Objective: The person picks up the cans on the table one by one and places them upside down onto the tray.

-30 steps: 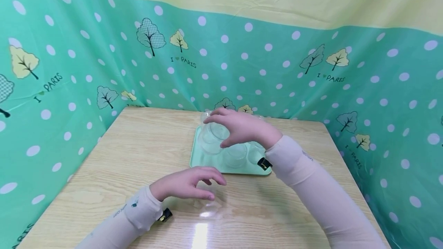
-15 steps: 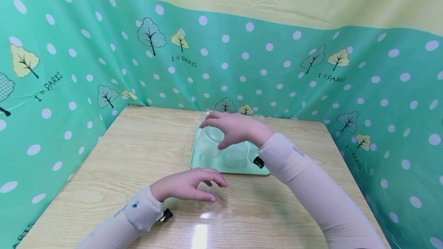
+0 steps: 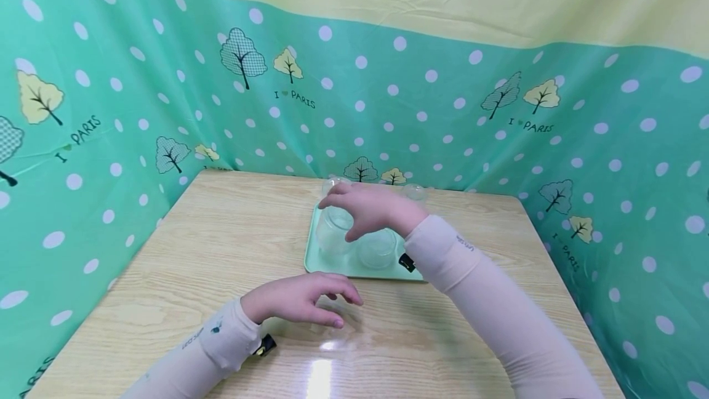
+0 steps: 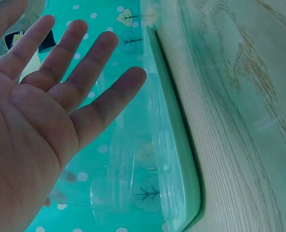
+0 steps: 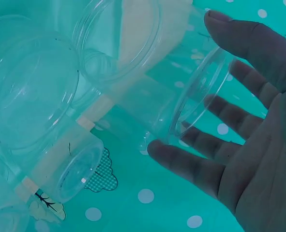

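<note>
My right hand [image 3: 368, 208] is above a pale green tray [image 3: 314, 257], its thumb and fingers spread around the end of a clear plastic cup [image 5: 152, 101]. In the right wrist view the fingers are gently bent, and parts of the cup's rim show apart from them; any light contact cannot be told. A second clear cup [image 3: 378, 248] stands to the right on the tray. Over the wooden table, nearer the front, my left hand [image 3: 301, 297] hangs with loose fingers and holds nothing. Its palm and straight fingers show in the left wrist view.
More clear cups stand toward the back, one at back left [image 3: 335, 183] and a small one at back right [image 3: 414, 193], partly behind the right hand. The wooden table [image 3: 238, 226] meets a green dotted curtain [image 3: 421, 103]. Faint glare lies below the left hand.
The right hand and forearm have shifted a little left and toward the front, uncovering the small back cup. The clear cup by the hand now looks lower on the tray. The left hand barely moves.
</note>
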{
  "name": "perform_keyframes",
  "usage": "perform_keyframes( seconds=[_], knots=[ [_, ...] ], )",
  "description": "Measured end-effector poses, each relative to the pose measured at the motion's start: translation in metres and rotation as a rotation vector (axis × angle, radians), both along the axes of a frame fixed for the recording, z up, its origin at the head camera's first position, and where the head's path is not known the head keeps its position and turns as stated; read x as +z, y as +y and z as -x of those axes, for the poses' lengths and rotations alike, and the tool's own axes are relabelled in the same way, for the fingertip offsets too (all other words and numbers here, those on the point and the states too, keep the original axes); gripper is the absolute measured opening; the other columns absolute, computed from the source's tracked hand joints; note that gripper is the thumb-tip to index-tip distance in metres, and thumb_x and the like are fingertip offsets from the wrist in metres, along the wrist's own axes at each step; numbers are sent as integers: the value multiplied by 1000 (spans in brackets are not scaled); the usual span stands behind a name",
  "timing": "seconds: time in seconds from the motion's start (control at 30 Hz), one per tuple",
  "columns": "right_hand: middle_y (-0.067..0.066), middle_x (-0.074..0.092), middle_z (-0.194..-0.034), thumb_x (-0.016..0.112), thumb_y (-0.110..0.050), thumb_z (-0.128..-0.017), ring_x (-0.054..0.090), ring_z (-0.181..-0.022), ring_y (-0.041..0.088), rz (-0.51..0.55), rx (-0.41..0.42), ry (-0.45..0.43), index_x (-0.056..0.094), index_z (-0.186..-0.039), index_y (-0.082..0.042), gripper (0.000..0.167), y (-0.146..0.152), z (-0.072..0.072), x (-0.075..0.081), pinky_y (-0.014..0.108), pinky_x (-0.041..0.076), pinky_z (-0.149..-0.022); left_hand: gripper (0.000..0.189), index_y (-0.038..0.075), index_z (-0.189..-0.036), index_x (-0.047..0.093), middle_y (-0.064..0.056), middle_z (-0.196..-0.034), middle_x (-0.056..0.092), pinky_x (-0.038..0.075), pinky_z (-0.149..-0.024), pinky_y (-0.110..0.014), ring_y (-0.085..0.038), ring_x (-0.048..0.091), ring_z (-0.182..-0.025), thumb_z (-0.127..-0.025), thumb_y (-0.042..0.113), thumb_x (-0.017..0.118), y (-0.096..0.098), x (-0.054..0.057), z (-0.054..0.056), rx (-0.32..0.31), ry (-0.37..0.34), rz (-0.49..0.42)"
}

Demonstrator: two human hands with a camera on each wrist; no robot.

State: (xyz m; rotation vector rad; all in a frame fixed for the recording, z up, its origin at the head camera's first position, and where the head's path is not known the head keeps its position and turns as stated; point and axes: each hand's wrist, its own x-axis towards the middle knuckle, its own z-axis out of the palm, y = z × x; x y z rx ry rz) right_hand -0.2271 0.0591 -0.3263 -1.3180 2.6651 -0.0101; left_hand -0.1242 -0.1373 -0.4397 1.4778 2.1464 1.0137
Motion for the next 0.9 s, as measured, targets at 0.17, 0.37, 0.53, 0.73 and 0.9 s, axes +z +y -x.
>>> perform_keyframes(
  seconds=[0.17, 0.37, 0.53, 0.73, 0.9],
  knots=[
    [-3, 43, -156, 87, -29, -79, 45, -141, 20, -3, 5, -11, 50, -150, -33, 80, -3, 1, -6, 35, 54, -98, 38, 24, -133, 62, -1, -130, 66, 56, -98, -36, -12, 61, -119, -97, 26, 72, -1, 0, 0, -9, 11, 1],
    [-6, 40, -157, 86, -29, -80, 50, -137, 21, -15, -24, -43, 48, -150, -38, 80, -8, 0, -12, 32, 57, -78, 38, 24, -134, 62, 1, -130, 66, 56, -98, -34, -12, 62, -118, -97, 30, 72, -1, 0, 0, -8, 15, 18],
    [-5, 40, -158, 86, -27, -81, 51, -136, 22, -30, -29, -64, 49, -150, -37, 79, -10, 0, -17, 35, 58, -84, 39, 24, -133, 63, 11, -131, 63, 55, -99, -33, -5, 59, -119, -96, 25, 73, 0, -1, -1, 4, 9, 39],
    [-4, 39, -158, 86, -29, -82, 52, -136, 22, -59, -38, -72, 48, -150, -38, 79, -12, 1, -23, 38, 57, -84, 38, 19, -134, 63, 12, -132, 63, 54, -101, -34, -4, 58, -120, -97, 29, 72, 1, -2, -1, -10, -6, 53],
    [-3, 40, -158, 86, -29, -82, 52, -135, 20, -66, -33, -81, 48, -150, -38, 79, -15, 3, -27, 34, 56, -78, 38, 21, -134, 63, 11, -132, 63, 54, -101, -35, -5, 59, -119, -98, 31, 71, 1, -3, -1, -19, -2, 51]
  ],
)
